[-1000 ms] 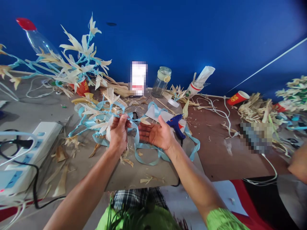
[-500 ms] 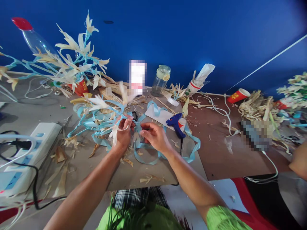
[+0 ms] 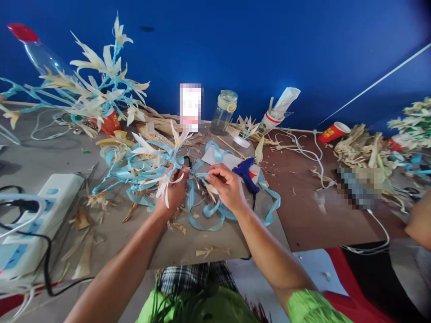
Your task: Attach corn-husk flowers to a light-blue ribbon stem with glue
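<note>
My left hand (image 3: pixel 174 186) is closed around the stem of a corn-husk flower branch (image 3: pixel 172 154), with pale petals and blue-wrapped stems rising above and left of the fingers. My right hand (image 3: pixel 229 186) pinches a light blue ribbon (image 3: pixel 203 175), drawn taut between it and the stem. The rest of that ribbon loops down onto the table (image 3: pixel 235 244) below both hands. Just right of my right hand lies a blue glue gun (image 3: pixel 247 174) on white paper (image 3: pixel 210 153). Something metallic under the ribbon between the hands is partly hidden.
A larger flower branch stands in a red paper cup (image 3: pixel 111 123) at the left rear, near a white power strip (image 3: pixel 43 220). A drinking bottle (image 3: pixel 224 112) and a white cup (image 3: pixel 269 122) stand by the blue wall. Husk scraps and cables are scattered around. Another person's arm (image 3: pixel 419 222) shows at right.
My right hand has moved slightly right and up, pulling the ribbon from a hanging position into a taut line. My left hand has turned a little with the stem. The view has shifted slightly.
</note>
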{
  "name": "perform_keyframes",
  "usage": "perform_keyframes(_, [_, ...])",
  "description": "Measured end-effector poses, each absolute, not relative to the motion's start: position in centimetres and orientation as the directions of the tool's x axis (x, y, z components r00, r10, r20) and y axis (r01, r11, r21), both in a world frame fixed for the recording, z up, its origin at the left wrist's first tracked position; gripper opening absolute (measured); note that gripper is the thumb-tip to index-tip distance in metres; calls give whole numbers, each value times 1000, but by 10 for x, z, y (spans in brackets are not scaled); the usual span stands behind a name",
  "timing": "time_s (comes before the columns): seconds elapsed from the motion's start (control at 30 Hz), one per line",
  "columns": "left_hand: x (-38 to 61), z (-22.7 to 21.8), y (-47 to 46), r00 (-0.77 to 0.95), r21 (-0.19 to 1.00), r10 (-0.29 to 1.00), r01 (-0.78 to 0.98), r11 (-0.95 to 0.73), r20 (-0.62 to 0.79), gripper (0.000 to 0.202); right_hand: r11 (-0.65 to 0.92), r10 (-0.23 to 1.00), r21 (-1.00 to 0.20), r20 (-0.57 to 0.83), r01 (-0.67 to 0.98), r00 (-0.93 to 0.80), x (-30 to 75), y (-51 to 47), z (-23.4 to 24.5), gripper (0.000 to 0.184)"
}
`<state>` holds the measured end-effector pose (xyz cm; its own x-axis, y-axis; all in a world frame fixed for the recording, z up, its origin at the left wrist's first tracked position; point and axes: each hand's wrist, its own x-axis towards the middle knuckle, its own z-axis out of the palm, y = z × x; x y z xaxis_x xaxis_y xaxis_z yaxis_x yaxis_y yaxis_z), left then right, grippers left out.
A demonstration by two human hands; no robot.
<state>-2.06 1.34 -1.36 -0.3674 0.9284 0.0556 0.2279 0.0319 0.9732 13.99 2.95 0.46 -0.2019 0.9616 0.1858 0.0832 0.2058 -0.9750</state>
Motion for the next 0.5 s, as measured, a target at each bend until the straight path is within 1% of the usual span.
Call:
perform_keyframes(0.1, [-20, -13, 14, -338, 981, 937, 191, -26, 90, 22, -23, 962, -998, -6, -60, -274, 141, 31, 2, 22])
perform_keyframes(0.2, [-19, -7, 14, -289, 994, 954, 91, -52, 76, 19, -197, 943, -959, -128, -206, -306, 142, 34, 2, 28])
perform_keyframes(0.33, [-18, -1, 13, -181, 985, 983, -172, 0, -32, 21, -324, 923, -880, -213, -346, -320, 144, 40, 4, 31])
perform_keyframes(0.5, [-23, -5, 10, -24, 957, 995, -277, 88, -98, 23, -431, 884, -793, -277, -430, -376, 149, 47, -2, 29])
